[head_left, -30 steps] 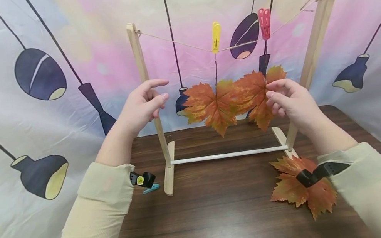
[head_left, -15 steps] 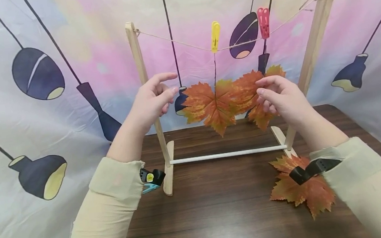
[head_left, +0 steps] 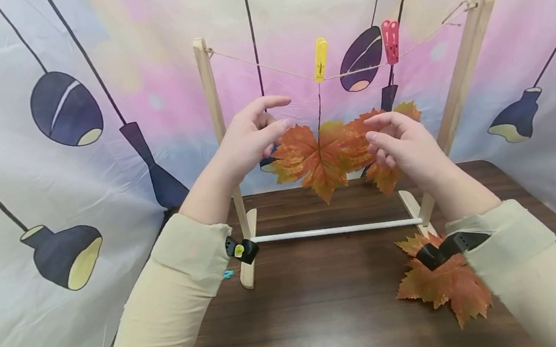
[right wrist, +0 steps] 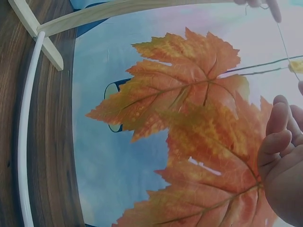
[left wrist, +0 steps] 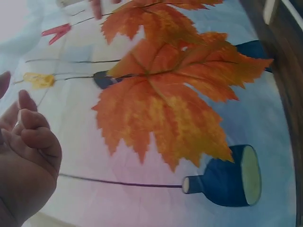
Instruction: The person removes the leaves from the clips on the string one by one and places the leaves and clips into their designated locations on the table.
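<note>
Two orange maple leaves hang from a string. The left leaf [head_left: 321, 160] is clipped by a yellow clothespin [head_left: 320, 60], and the right leaf [head_left: 384, 178] hangs below a red clothespin [head_left: 391, 41]. My left hand [head_left: 254, 139] hovers by the left leaf's upper left edge, index finger extended, holding nothing. In front of the right leaf is my right hand [head_left: 402, 140], thumb and index finger apart with nothing between them; it hides part of that leaf. The left wrist view shows the left leaf [left wrist: 161, 90] beyond the curled lower fingers.
A wooden frame [head_left: 465, 63] with a white bottom bar [head_left: 335, 231] carries the string. Another maple leaf [head_left: 445, 286] lies on the dark table [head_left: 323, 315] under my right wrist. A blue clothespin [head_left: 228, 274] shows partly behind my left cuff.
My left hand has moved right, from beside the frame's left post toward the left leaf. My right hand has drifted slightly left across the right leaf. The hanging leaves look unmoved.
</note>
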A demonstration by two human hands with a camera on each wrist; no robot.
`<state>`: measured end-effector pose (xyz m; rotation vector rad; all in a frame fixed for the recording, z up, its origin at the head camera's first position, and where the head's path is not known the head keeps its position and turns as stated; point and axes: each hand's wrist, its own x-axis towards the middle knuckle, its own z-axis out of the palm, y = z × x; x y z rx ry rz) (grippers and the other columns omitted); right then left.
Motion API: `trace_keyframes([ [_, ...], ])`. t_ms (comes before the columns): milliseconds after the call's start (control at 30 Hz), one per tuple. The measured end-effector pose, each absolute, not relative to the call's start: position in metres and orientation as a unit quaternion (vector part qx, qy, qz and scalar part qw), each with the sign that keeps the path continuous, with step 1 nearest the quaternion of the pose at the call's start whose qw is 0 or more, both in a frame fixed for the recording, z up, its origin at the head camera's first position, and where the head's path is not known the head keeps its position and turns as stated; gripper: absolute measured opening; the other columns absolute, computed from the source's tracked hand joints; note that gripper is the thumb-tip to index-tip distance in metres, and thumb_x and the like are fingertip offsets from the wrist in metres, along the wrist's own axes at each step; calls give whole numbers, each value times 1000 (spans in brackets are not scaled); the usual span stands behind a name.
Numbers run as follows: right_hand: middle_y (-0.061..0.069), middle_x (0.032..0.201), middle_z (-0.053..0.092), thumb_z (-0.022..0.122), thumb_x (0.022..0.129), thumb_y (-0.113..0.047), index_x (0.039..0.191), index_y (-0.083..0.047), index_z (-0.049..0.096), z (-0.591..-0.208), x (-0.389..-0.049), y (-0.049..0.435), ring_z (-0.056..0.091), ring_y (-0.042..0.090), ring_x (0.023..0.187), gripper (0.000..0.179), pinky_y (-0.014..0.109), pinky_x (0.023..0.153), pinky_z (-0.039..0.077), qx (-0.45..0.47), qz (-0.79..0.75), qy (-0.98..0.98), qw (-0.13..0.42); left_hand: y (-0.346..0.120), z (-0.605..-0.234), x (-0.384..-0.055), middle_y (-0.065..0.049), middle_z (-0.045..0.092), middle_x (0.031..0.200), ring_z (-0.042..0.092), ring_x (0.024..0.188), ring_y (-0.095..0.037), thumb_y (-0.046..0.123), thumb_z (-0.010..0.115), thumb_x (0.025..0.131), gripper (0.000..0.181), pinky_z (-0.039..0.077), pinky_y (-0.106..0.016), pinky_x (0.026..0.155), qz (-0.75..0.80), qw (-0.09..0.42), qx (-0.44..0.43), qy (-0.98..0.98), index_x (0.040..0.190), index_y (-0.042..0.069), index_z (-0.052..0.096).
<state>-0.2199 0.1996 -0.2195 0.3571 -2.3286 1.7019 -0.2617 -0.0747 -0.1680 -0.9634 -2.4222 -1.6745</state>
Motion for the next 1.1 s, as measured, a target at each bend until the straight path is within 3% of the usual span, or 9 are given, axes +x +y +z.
trace_keyframes([
  [233,9,92,60,58,94,-28,125,-10,50,-215,-223,196,51,12,61,37,26,54,46,122,570,-803,122,-63,-165,-268,-20,53,86,39,53,-20,25,60,93,39,41,-37,55,-548,15,-302,-780,131,24,51],
  [367,7,91,60,58,94,-29,126,-11,50,-214,-225,194,50,12,61,38,25,54,46,120,562,-809,123,-58,-160,-265,-15,52,81,38,53,-23,25,60,93,39,42,-39,54,-546,13,-300,-782,131,23,51],
  [467,7,92,60,59,93,-30,127,-11,50,-211,-226,193,50,12,62,40,25,56,46,122,562,-809,122,-54,-155,-265,-10,50,77,39,54,-24,26,61,92,39,41,-34,52,-546,16,-299,-783,130,24,51],
  [1100,9,85,60,59,93,-25,126,-9,52,-204,-242,168,53,13,60,37,24,51,43,122,569,-805,114,-38,-139,-270,-11,50,74,39,50,-19,27,62,91,40,37,-27,50,-545,24,-318,-776,129,22,53],
])
